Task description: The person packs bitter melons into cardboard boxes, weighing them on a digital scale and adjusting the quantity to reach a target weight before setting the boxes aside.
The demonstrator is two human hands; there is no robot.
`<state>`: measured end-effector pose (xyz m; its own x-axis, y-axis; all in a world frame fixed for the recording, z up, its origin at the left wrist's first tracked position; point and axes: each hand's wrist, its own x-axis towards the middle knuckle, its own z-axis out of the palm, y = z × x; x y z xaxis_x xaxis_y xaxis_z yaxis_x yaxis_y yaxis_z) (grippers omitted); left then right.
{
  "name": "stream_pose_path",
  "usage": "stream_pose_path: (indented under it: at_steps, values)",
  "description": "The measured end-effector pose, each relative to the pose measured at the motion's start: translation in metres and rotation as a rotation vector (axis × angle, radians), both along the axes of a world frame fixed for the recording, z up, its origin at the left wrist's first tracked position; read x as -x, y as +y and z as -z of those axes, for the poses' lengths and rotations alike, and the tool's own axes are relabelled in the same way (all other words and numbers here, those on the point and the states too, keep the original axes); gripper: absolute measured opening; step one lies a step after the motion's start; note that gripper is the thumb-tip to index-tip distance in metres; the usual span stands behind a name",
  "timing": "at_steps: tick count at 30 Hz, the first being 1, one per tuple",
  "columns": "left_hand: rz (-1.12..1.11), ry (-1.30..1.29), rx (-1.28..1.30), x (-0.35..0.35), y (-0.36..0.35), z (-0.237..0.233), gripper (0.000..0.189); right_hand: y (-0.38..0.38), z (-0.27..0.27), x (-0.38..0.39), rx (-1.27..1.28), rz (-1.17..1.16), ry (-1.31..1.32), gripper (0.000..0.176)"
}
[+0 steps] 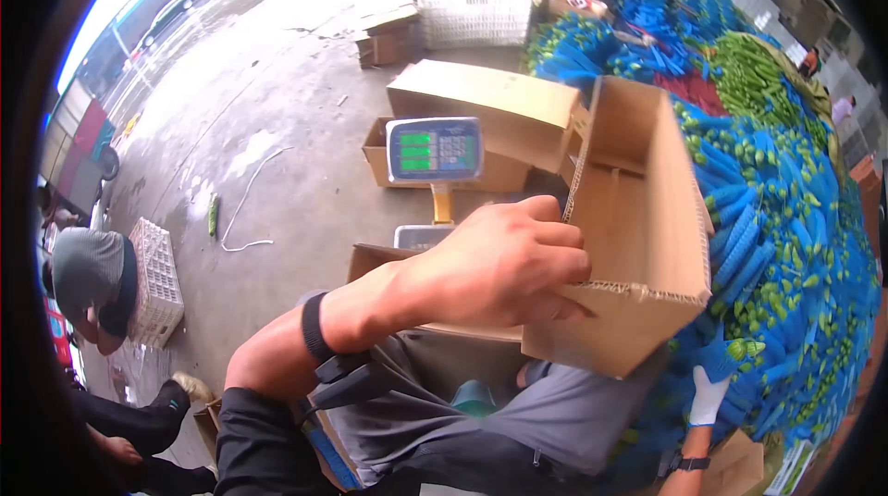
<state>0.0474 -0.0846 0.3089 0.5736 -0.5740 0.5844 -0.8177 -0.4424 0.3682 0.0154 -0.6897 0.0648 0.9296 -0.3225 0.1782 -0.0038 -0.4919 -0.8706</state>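
My bare left hand (pixel 513 260) has a black band at the wrist, and its curled fingers grip the near left edge of an open cardboard box (pixel 638 218). The box is tilted, and no contents show inside it. Lower right, my right hand (pixel 709 396), in a white glove with a black wristband, is closed on a blue net bundle (pixel 721 359) with green vegetable tips. Beside it lies a large pile of blue-netted green vegetables (pixel 805 265). Behind my left hand stands a scale with a lit display (pixel 435 150).
More cardboard boxes (pixel 481 93) stand beyond the scale, with a white plastic crate (pixel 474 10) behind them. At left, a person (pixel 92 274) bends by another white crate (pixel 159 283). Another person's dark-clothed legs (pixel 139 417) show lower left. A long green vegetable (pixel 213 216) and white string lie on the floor.
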Motion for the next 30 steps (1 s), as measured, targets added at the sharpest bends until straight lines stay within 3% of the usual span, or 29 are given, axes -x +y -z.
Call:
stream_pose_path:
  at_steps: [1,4,5,6,8,10,12,14,15,17,20,22,26,30]
  values:
    - [0.016,-0.021,0.037,0.009,0.011,-0.012,0.029,0.003,-0.008,-0.003,-0.049,0.033,0.049,0.078]
    - [-0.001,-0.062,0.01,0.048,0.046,-0.039,0.029,-0.001,-0.021,-0.026,-0.053,-0.017,0.004,0.077]
    - [-0.028,-0.104,0.018,0.062,0.059,-0.046,0.028,-0.026,-0.007,-0.039,-0.222,-0.129,-0.029,0.073]
    - [-0.052,-0.134,0.032,0.076,0.072,-0.05,0.026,0.008,-0.046,-0.047,0.083,-0.113,-0.028,0.071]
    - [-0.113,-0.245,0.027,0.1,0.099,-0.053,0.025,0.024,-0.079,-0.074,0.181,-0.151,-0.119,0.069]
    - [-0.457,-0.218,0.261,0.138,0.105,-0.029,0.024,0.05,-0.122,-0.097,0.158,-0.229,-0.063,0.056]
    - [-0.449,-0.392,0.026,0.149,0.134,-0.045,0.026,0.101,-0.173,-0.112,0.28,-0.272,-0.049,0.044]
    - [-0.788,-0.455,-0.206,0.177,0.156,-0.036,0.029,0.155,-0.206,-0.12,0.371,-0.409,-0.133,0.034]
    - [-0.819,-0.288,-0.115,0.188,0.169,-0.031,0.033,0.183,-0.217,-0.121,0.356,-0.506,-0.119,0.039]
    - [-0.953,-0.226,-0.167,0.196,0.196,-0.005,0.027,0.237,-0.228,-0.121,0.358,-0.715,-0.058,0.05]
    - [-1.162,-0.135,-0.226,0.206,0.233,0.049,0.02,0.34,-0.22,-0.106,0.298,-1.023,-0.027,0.063]
    - [-1.238,-0.091,-0.18,0.212,0.259,0.093,0.017,0.394,-0.202,-0.097,0.555,-1.177,-0.195,0.069]
    - [-1.466,-0.014,-0.233,0.228,0.309,0.185,0.02,0.474,-0.125,-0.097,0.788,-1.446,0.153,0.076]
    - [-1.524,0.082,-0.21,0.241,0.321,0.249,0.015,0.533,-0.059,-0.094,1.025,-1.508,0.388,0.079]
